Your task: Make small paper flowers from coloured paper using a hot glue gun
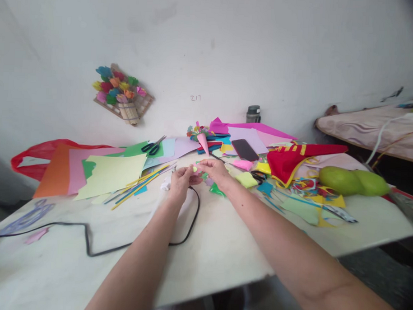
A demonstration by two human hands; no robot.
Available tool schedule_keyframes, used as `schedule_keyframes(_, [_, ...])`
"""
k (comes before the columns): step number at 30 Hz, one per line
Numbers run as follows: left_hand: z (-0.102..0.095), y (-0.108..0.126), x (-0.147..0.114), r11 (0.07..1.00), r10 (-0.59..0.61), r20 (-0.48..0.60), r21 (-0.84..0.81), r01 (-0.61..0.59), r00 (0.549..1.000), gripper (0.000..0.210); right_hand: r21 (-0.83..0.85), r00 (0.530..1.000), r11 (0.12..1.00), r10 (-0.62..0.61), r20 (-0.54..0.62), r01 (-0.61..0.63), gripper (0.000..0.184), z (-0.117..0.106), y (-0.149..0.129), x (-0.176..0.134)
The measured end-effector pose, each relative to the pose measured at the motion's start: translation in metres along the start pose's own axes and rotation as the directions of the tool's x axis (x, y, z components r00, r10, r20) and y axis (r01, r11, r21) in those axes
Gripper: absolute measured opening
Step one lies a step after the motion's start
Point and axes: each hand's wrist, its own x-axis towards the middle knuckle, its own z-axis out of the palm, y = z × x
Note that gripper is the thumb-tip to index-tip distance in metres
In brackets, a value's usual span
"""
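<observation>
Over the middle of the table, both my hands meet at a small pink paper piece with a yellow-green centre [194, 169], perhaps a paper flower. My left hand [182, 179] pinches it from the left, and my right hand [214, 170] closes on it from the right with fingertips together. Beside my left hand lies a white tool that looks like a glue gun [165, 184], partly hidden, with a black cord [195, 218] near it. Green paper scraps [217, 190] lie under my right wrist. Behind the hands is a pink paper cone [203, 143] with small colourful paper flowers [194, 133].
Coloured paper sheets [116, 172], paper strips [137, 188] and scissors [153, 147] lie left. On the right are a phone [244, 150], red cloth [287, 162], green fruits [341, 180], a cutter [340, 213] and scraps. A dark flask [253, 114] stands behind.
</observation>
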Motion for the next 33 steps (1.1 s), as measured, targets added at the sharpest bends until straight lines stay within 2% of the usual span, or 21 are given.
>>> schedule_keyframes(4, [-0.0007, -0.0001, 0.0007, 0.998, -0.016, -0.009, -0.067, 0.015, 1.0, 0.033, 0.039, 1.0, 0.999, -0.025, 0.01, 0.025, 0.02, 0.0012, 0.0004, -0.0002])
schedule_keyframes(9, [0.0013, 0.0025, -0.0015, 0.992, -0.042, 0.01, -0.117, 0.043, 0.999, 0.032, 0.084, 1.0, 0.996, 0.01, 0.022, -0.012, 0.021, 0.0015, 0.0032, 0.0014])
schedule_keyframes(14, [0.0023, 0.0027, -0.002, 0.993, -0.048, 0.007, -0.111, 0.048, 0.999, 0.031, 0.068, 1.0, 0.997, -0.023, 0.003, 0.023, 0.017, 0.0019, 0.0013, 0.0015])
schedule_keyframes(26, [0.0057, 0.0003, -0.0015, 0.987, -0.057, 0.018, -0.152, 0.059, 0.998, 0.03, 0.066, 0.998, 0.997, -0.045, 0.053, 0.041, 0.02, 0.0061, -0.0017, -0.0037])
schedule_keyframes(33, [0.009, 0.0014, -0.0042, 0.978, -0.073, 0.046, -0.195, 0.08, 0.996, 0.028, 0.055, 0.999, 0.998, -0.013, 0.031, 0.011, 0.017, 0.0081, 0.0007, -0.0031])
